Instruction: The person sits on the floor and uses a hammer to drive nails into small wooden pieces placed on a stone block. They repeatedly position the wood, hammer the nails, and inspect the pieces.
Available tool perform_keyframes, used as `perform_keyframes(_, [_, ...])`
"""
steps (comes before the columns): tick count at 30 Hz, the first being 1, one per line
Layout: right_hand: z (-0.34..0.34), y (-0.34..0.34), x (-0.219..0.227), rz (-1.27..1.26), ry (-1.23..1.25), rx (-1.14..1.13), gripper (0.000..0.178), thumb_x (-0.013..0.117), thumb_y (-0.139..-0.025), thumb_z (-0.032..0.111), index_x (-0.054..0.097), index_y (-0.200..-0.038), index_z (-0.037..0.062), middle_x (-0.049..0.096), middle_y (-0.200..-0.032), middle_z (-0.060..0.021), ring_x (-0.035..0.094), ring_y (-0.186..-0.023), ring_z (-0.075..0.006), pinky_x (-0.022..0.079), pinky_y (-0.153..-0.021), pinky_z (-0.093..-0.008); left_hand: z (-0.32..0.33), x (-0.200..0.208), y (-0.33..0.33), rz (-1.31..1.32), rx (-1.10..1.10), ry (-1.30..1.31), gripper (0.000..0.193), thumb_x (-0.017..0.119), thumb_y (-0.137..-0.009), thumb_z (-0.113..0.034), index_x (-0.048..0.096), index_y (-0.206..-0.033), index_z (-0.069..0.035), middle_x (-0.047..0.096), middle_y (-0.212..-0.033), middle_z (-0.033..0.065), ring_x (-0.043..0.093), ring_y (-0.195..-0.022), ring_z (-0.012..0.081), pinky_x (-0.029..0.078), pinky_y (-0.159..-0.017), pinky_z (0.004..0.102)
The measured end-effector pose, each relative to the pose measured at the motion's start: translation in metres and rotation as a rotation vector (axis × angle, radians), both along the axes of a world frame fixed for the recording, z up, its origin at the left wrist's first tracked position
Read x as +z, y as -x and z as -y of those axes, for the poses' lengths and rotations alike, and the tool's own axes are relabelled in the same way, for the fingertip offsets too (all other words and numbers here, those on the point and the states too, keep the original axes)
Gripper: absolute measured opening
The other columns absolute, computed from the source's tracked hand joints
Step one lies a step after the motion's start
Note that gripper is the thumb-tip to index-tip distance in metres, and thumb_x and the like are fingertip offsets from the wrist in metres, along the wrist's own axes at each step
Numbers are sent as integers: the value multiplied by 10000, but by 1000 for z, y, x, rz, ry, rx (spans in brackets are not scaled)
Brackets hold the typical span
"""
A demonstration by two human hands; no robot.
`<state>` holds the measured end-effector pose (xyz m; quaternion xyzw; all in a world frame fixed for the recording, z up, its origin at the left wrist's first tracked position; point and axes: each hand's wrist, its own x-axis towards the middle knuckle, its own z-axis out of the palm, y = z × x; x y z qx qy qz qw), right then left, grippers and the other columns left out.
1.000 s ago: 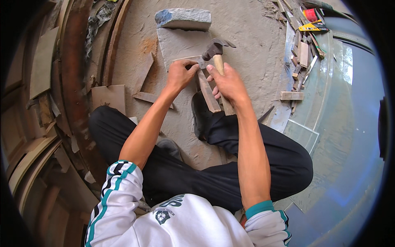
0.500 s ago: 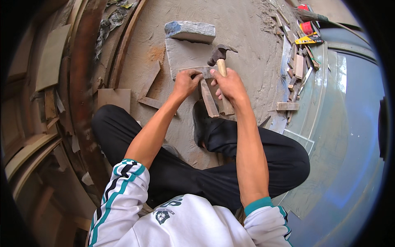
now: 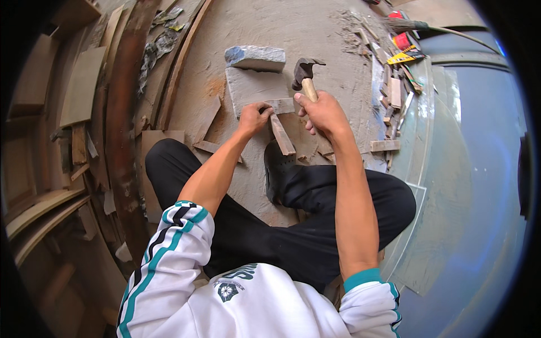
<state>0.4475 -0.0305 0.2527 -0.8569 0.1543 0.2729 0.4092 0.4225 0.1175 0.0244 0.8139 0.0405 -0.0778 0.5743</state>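
My right hand (image 3: 325, 117) is wrapped round the wooden handle of a claw hammer (image 3: 305, 72), its dark metal head raised toward the far side. My left hand (image 3: 255, 118) is pinched at the far end of a wooden strip (image 3: 282, 136); anything small between its fingertips is too hidden to make out. Just beyond the fingers, a flat piece of wood (image 3: 283, 105) lies across the near edge of a pale stone slab (image 3: 256, 85). On the slab's far end rests a whitish block (image 3: 262, 58) with a blue patch. The hammer head is apart from the wood.
An L-shaped wooden frame piece (image 3: 208, 121) lies left of the slab. Timber boards (image 3: 81, 87) lean at the left. Wood scraps (image 3: 395, 93), a yellow-handled saw (image 3: 406, 57) and a broom (image 3: 406, 25) lie at the right, beside glass sheets (image 3: 445, 169). My shoe (image 3: 276, 169) is close to the strip.
My right hand and the hammer have shifted slightly right, away from the left hand. The left hand still pinches at the strip's end. The whole view has tilted a little.
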Motion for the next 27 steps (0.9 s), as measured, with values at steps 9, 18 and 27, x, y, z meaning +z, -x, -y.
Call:
perform_keyframes(9, [19, 17, 90, 34, 261, 171, 439, 671, -935, 339, 566, -860, -81, 605, -619, -119, 619, -470, -217, 487, -420, -376, 7, -11, -6, 24, -57, -67, 305, 707, -872, -272, 747, -1037, -19, 728, -996, 208, 716, -946, 310, 529, -853, 381])
perform_keyframes(18, [-7, 10, 22, -209, 96, 173, 438, 677, -942, 356, 558, -973, -64, 620, -722, -98, 581, -481, -172, 464, -401, -340, -4, -13, -4, 20, -50, 65, 268, 711, -874, -255, 748, -1027, -39, 735, -932, 190, 722, -882, 300, 540, -811, 385])
perform_keyframes(27, [-12, 55, -86, -65, 128, 106, 550, 709, -908, 415, 591, -841, -118, 672, -733, -178, 652, -500, -212, 522, -437, -351, 2, 1, -2, 3, -63, 32, 277, 728, -851, -274, 760, -1019, -56, 738, -956, 175, 727, -869, 289, 548, -813, 372])
